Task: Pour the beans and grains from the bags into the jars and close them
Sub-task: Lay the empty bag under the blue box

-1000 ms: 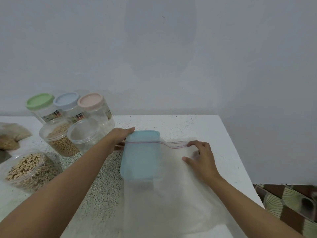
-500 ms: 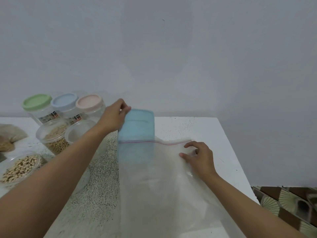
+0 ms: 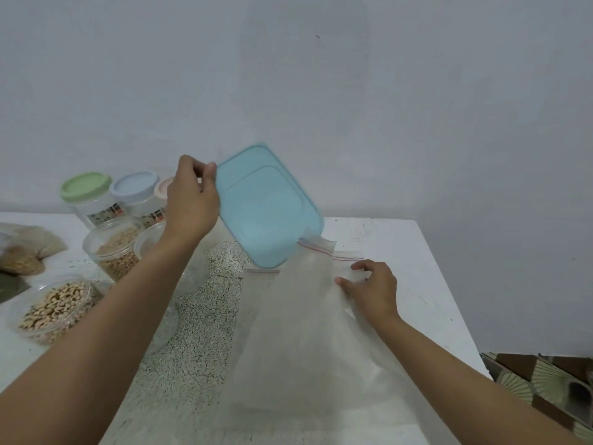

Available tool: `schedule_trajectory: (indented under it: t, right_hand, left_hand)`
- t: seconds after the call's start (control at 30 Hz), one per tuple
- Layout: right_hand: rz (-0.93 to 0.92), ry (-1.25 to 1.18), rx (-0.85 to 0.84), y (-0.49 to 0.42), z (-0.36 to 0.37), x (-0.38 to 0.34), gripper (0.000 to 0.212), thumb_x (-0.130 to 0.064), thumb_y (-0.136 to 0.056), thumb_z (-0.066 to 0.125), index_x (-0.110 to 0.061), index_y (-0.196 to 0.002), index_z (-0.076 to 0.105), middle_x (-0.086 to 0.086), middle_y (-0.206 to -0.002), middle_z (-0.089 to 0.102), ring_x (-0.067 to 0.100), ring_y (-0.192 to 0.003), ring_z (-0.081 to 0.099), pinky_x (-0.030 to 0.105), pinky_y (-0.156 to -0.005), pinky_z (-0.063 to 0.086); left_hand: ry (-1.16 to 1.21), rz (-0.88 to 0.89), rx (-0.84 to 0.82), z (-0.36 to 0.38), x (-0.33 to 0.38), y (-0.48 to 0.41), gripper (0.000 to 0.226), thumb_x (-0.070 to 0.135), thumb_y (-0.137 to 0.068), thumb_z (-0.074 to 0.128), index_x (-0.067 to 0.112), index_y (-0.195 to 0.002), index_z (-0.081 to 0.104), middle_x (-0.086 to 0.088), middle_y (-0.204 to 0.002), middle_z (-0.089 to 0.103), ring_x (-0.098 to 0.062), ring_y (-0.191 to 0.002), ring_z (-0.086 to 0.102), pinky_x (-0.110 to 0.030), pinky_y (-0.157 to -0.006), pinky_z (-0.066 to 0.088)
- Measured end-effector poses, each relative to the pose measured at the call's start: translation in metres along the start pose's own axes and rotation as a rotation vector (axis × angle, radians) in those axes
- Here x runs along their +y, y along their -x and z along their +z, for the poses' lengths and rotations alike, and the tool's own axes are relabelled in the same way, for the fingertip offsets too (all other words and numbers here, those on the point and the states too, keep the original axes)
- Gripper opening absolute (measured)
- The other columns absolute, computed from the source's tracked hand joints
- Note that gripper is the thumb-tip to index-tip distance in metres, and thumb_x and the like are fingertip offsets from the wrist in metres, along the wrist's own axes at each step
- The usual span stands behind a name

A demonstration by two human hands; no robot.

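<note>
Left hand (image 3: pixel 192 200) raised, pinching blue lid (image 3: pixel 266 210) edge, right hand (image 3: pixel 372 290) lower, pinching bag (image 3: pixel 305 332), both forearms extended

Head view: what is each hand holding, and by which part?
Left hand grips the blue rectangular lid by its upper-left edge, tilted above the table. Right hand pinches the clear zip bag just below its zip strip.
</note>
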State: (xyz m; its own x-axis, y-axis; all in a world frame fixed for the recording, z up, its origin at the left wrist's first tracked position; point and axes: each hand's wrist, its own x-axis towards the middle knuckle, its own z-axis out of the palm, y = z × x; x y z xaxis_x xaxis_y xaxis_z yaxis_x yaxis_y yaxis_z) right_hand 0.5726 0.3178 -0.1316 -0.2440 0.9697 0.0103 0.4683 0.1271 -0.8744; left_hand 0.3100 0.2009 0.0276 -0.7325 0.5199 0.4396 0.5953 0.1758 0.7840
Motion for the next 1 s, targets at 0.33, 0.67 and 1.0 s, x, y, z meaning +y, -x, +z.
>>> schedule_trajectory:
  t: [0.33, 0.67, 1.0]
  right_hand:
    - [-0.093, 0.386, -0.146, 0.014, 0.000, -0.016, 0.053, -0.045, -0.068, 0.088, -0.027, -0.109, 0.060, -0.003, -0.115, 0.031, 0.021, -0.079, 0.061, 0.031, -0.073, 0.045]
    - [-0.155, 0.554, -0.185, 0.012, 0.003, -0.021, 0.052, -0.052, -0.078, 0.077, -0.020, -0.116, 0.062, -0.002, -0.115, 0.029, 0.025, -0.079, 0.059, 0.031, -0.071, 0.043]
    - [-0.606, 0.464, -0.269, 0.016, 0.026, 0.002, 0.038, 0.008, -0.075, 0.050, -0.011, -0.103, 0.066, 0.000, -0.095, 0.051, 0.023, -0.090, 0.050, 0.039, -0.069, 0.046]
  left_hand:
    - [0.059, -0.136, 0.082, -0.005, -0.004, -0.011, 0.023, 0.035, -0.108, 0.047, 0.012, -0.103, 0.046, 0.009, -0.087, 0.049, -0.016, -0.078, 0.049, -0.030, -0.074, 0.045]
    - [0.323, -0.320, 0.015, -0.002, 0.008, -0.003, 0.023, 0.034, -0.109, 0.045, 0.017, -0.094, 0.046, 0.005, -0.094, 0.051, -0.011, -0.087, 0.057, -0.032, -0.070, 0.060]
    - [0.349, -0.378, -0.049, -0.007, 0.001, 0.016, 0.023, 0.033, -0.110, 0.043, 0.013, -0.100, 0.051, 0.003, -0.097, 0.059, -0.009, -0.087, 0.061, -0.024, -0.060, 0.055]
